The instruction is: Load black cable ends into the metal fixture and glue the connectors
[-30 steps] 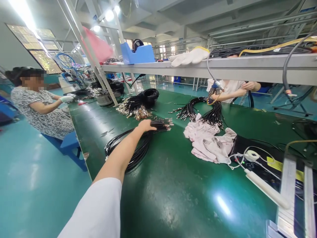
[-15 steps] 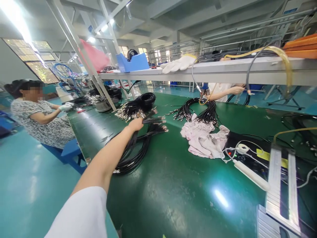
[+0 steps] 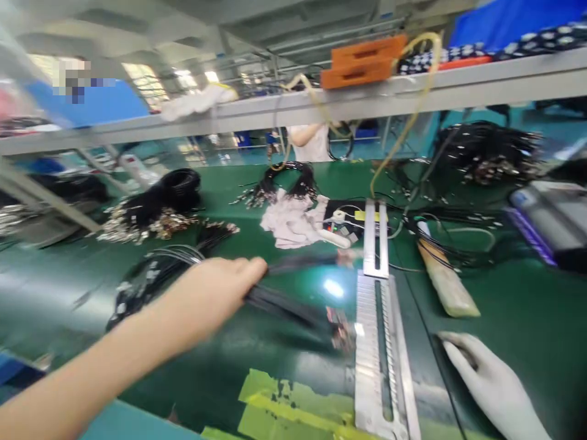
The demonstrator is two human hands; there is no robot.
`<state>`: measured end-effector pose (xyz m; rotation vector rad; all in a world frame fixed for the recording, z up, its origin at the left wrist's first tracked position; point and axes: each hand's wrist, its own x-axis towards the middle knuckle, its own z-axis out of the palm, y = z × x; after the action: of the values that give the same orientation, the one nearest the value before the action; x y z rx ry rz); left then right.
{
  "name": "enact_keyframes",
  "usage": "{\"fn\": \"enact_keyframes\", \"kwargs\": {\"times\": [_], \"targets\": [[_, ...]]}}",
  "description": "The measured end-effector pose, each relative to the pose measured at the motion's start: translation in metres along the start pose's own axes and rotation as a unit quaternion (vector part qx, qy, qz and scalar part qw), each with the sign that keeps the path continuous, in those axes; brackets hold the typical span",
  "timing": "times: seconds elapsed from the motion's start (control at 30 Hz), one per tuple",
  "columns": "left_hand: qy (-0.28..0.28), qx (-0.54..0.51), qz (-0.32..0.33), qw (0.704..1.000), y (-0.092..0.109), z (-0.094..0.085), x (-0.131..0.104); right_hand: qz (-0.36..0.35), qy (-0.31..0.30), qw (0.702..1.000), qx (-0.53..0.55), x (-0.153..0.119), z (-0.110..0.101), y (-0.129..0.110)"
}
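Observation:
My left hand (image 3: 224, 281), bare, is closed around a bundle of black cables (image 3: 288, 305). Their blurred, copper-coloured ends fan out to the right in two clumps, close to a slotted metal fixture (image 3: 367, 354). The rest of the bundle trails back to the left, partly hidden by my hand and forearm. At the lower right is my right hand (image 3: 486, 379) in a white glove, low over the green table (image 3: 293, 385). Its thumb and finger curve towards each other, tips close, with nothing visible between them.
Black cable bundles lie at the left (image 3: 174, 189) and at the back (image 3: 288, 174). A pinkish cloth (image 3: 293, 223) sits mid-table. Right of the fixture is a taped, pale handle-like piece (image 3: 449, 287). A shelf (image 3: 257, 116) crosses above; a person (image 3: 312, 143) is behind it.
The view has swung right. My left hand has carried the cable bundle to the right, towards the metal fixture. My gloved right hand has come into view.

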<state>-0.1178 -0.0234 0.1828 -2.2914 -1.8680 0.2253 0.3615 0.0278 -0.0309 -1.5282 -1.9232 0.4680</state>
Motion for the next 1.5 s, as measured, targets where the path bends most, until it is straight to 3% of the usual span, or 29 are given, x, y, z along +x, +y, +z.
{"fn": "enact_keyframes", "kwargs": {"times": [0.1,0.2,0.27,0.3,0.43,0.57,0.67,0.77,0.9,1.07,1.27,1.4,1.5], "targets": [[-0.086,-0.071,0.172,0.979,0.075,0.043,0.027,0.042,-0.034,0.998,0.024,-0.007,-0.001,0.002],[-0.156,-0.199,0.277,0.927,0.106,0.075,0.054,0.041,-0.031,0.997,0.051,-0.008,0.001,-0.004],[-0.164,-0.277,0.271,0.907,0.106,0.084,0.071,0.049,-0.027,0.995,0.078,-0.008,0.003,-0.007],[-0.151,-0.294,0.248,0.911,0.104,0.087,0.080,0.058,-0.022,0.994,0.095,-0.008,0.003,-0.009],[-0.061,-0.253,0.150,0.954,0.103,0.108,0.116,0.060,-0.019,0.988,0.143,0.003,0.007,-0.024],[-0.008,-0.196,0.141,0.970,0.105,0.151,0.144,-0.028,-0.047,0.993,0.109,0.037,0.018,-0.046],[0.005,-0.160,0.151,0.976,0.094,0.177,0.144,-0.048,-0.026,0.994,0.094,0.067,0.038,-0.053],[0.005,-0.145,0.154,0.977,0.082,0.191,0.125,-0.036,0.002,0.995,0.092,0.087,0.059,-0.051],[0.004,-0.147,0.153,0.977,0.075,0.196,0.093,-0.054,0.001,0.995,0.089,0.094,0.072,-0.051],[0.006,-0.171,0.183,0.968,0.071,0.188,0.072,-0.064,-0.017,0.994,0.087,0.093,0.067,-0.056],[-0.057,-0.233,0.225,0.944,0.057,0.171,0.057,-0.064,-0.058,0.992,0.093,0.078,0.057,-0.062],[-0.077,-0.248,0.210,0.943,0.074,0.159,0.063,-0.041,-0.098,0.989,0.101,0.063,0.051,-0.063],[-0.125,-0.341,0.204,0.909,0.100,0.149,0.074,-0.033,-0.090,0.990,0.104,0.050,0.045,-0.058]]}}
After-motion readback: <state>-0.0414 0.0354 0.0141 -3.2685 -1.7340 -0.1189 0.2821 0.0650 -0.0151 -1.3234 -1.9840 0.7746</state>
